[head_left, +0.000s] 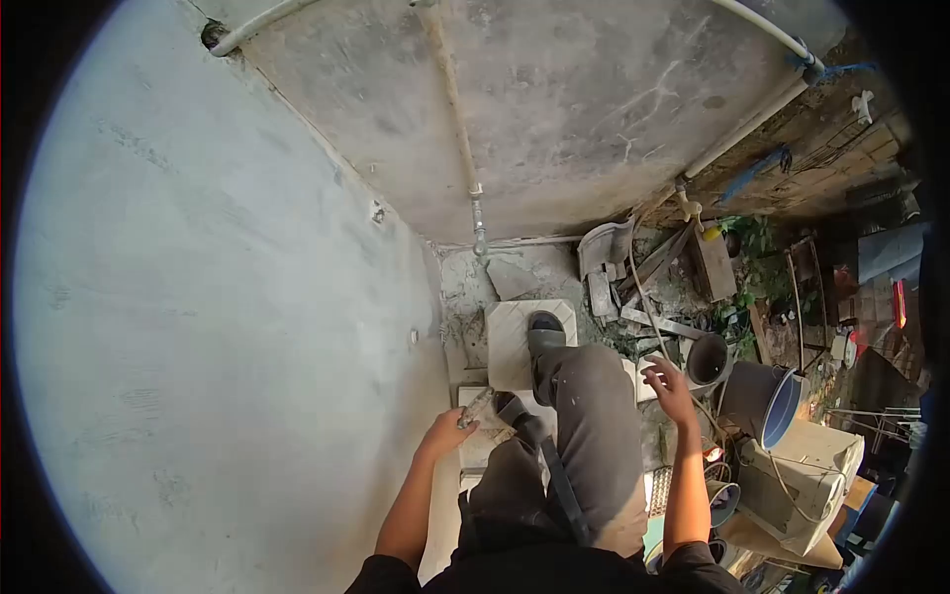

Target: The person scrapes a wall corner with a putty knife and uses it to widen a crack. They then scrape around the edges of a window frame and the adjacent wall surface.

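My left hand point(445, 436) is beside the pale plastered wall point(198, 327), its fingers closed around a small, flat, mortar-coloured piece point(477, 407). Whether this is a tool or a chunk of material I cannot make out. My right hand point(670, 389) hangs in the air to the right of my knee, fingers apart, with nothing in it. One shoe stands on a square whitish tile-like slab point(508, 346). The other shoe is lower down, near the piece in my left hand.
Ahead, a grey wall point(564, 109) carries a vertical pipe point(450, 94) ending in a metal fitting. To the right lie broken boards point(712, 265), a dark bucket point(706, 359), a blue-lined bucket point(777, 404) and a beige box point(802, 475). A hose point(641, 282) runs down near my right hand.
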`<state>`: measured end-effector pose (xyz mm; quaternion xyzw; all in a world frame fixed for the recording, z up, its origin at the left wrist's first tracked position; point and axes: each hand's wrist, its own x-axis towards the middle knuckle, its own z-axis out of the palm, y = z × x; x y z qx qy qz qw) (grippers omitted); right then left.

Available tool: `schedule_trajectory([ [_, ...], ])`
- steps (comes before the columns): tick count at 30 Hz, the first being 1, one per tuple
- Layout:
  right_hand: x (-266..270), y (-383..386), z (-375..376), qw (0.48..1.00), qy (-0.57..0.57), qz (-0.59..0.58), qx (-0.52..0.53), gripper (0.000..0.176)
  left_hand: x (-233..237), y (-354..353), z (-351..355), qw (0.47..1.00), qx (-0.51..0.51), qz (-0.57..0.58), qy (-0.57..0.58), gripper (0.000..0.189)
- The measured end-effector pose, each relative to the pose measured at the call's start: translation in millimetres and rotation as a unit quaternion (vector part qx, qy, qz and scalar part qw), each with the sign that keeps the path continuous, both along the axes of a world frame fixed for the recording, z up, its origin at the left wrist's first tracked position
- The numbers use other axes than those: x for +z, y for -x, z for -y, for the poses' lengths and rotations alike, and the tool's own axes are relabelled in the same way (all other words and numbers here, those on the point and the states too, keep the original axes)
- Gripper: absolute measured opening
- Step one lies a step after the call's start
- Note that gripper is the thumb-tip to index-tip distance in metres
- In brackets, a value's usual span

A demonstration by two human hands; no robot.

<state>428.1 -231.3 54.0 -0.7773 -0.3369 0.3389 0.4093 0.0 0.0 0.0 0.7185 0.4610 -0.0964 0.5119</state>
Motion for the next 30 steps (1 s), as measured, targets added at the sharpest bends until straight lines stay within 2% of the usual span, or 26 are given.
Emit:
schedule_trajectory([
  [2,17.9,9.9,-9.0,0.998,-0.053,-0.024,-0.004,0.038,26.9,-18.6,-2.3,0.998,0.004,0.049,-0.029,0.043],
  [3,93.9,80.2,75.5,0.998,0.014,-0.067,-0.01,0.035,92.9,41.6,101.4,0.999,-0.018,0.008,0.031,0.044],
  [6,152.4,107.3,15.0,0.994,-0.104,-0.002,0.019,0.025,128.8,-4.4,73.3,0.98,-0.142,0.058,-0.127,0.05],
  [7,185.3,110.3,-17.7,0.987,-0.108,0.055,0.103,0.028,174.3,-36.6,47.3,0.973,-0.203,0.034,-0.103,0.053],
  [8,202.9,113.1,-47.7,0.963,-0.138,0.151,0.174,0.034,193.8,-59.9,23.8,0.95,-0.271,0.042,-0.149,0.051],
  [9,215.6,113.7,-72.8,0.943,-0.145,0.188,0.234,0.039,212.6,-85.1,6.2,0.92,-0.314,0.062,-0.226,0.048],
  [10,233.4,113.0,-97.6,0.919,-0.115,0.235,0.293,0.044,235.4,-109.6,-11.7,0.902,-0.32,0.083,-0.278,0.05],
  [11,222.3,103.0,-122.4,0.874,-0.186,0.285,0.346,0.05,240.2,-132.4,-32.9,0.867,-0.344,0.13,-0.336,0.049],
  [13,220.0,78.3,-163.4,0.894,0.072,0.177,0.405,0.067,254.3,-182.9,-76.8,0.815,-0.415,0.106,-0.389,0.047],
  [15,253.5,57.5,-187.8,0.907,0.09,0.177,0.371,0.075,296.1,-215.4,-119.7,0.799,-0.431,0.142,-0.395,0.042],
  [16,287.4,37.9,-203.9,0.912,0.101,0.18,0.353,0.079,333.8,-229.4,-133.4,0.801,-0.424,0.17,-0.388,0.038],
  [17,338.8,17.3,-218.4,0.93,0.079,0.153,0.325,0.073,371.6,-244.9,-150.5,0.803,-0.416,0.201,-0.377,0.034],
  [18,391.9,7.9,-220.7,0.944,0.069,0.11,0.302,0.067,403.3,-251.9,-164.0,0.791,-0.41,0.238,-0.385,0.043],
  [19,431.7,0.4,-226.6,0.956,0.061,0.066,0.278,0.061,453.4,-250.2,-172.4,0.768,-0.366,0.278,-0.447,0.045],
  [20,452.0,-14.1,-239.3,0.958,0.0,0.106,0.267,0.06,525.2,-242.5,-186.0,0.732,-0.322,0.314,-0.512,0.047],
  [22,479.7,-41.9,-249.0,0.948,-0.105,0.174,0.243,0.056,630.4,-216.6,-214.5,0.707,-0.216,0.325,-0.589,0.053],
  [24,529.0,-45.1,-257.7,0.936,-0.176,0.197,0.231,0.057,694.8,-188.1,-233.8,0.734,-0.087,0.283,-0.611,0.061],
  [26,577.0,-41.2,-268.2,0.917,-0.242,0.218,0.23,0.059,733.4,-166.3,-246.4,0.76,0.049,0.268,-0.59,0.073],
  [27,597.8,-33.6,-272.3,0.941,-0.226,0.106,0.229,0.059,744.5,-159.1,-253.4,0.772,0.113,0.271,-0.563,0.081],
  [29,631.9,-5.3,-273.7,0.957,-0.173,-0.123,0.2,0.059,736.1,-149.6,-283.7,0.746,0.215,0.261,-0.574,0.091],
  [30,641.0,10.9,-278.4,0.946,-0.191,-0.168,0.203,0.057,730.3,-145.2,-293.5,0.73,0.263,0.251,-0.579,0.097],
])
